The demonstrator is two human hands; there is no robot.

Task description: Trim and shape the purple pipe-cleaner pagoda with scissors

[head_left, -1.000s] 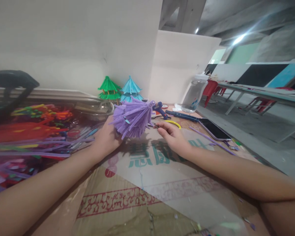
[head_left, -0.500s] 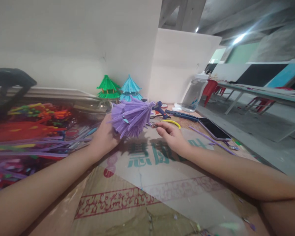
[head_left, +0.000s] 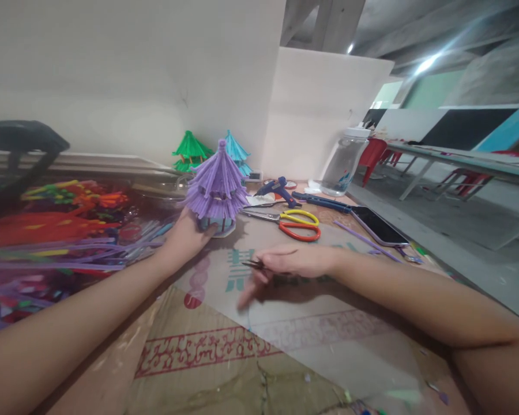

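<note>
My left hand (head_left: 189, 235) grips the base of a purple pipe-cleaner pavilion (head_left: 219, 184), its thumb over the pale blue floor. The model stands upright, with two tiers of roof and thin dark posts. My right hand (head_left: 281, 265), lower and to the right, pinches a small dark metal tool (head_left: 253, 264) with a pointed tip; blur hides its exact kind. Scissors (head_left: 300, 225) with one yellow and one red handle lie behind my right hand. Behind the purple model stand a green pavilion (head_left: 191, 151) and a light blue pavilion (head_left: 237, 151), partly hidden.
Loose coloured pipe cleaners (head_left: 69, 248) pile up at left. Toward the back lie a blue glue gun (head_left: 280, 189), a dark blue long-handled tool (head_left: 324, 203) and a phone (head_left: 380, 226). A clear water bottle (head_left: 343, 164) stands at the back right. Printed cardboard (head_left: 199, 346) covers the table.
The purple pavilion has gone from tilted to upright and a little lower. My right hand has moved down and nearer to me with the small tool, away from the model.
</note>
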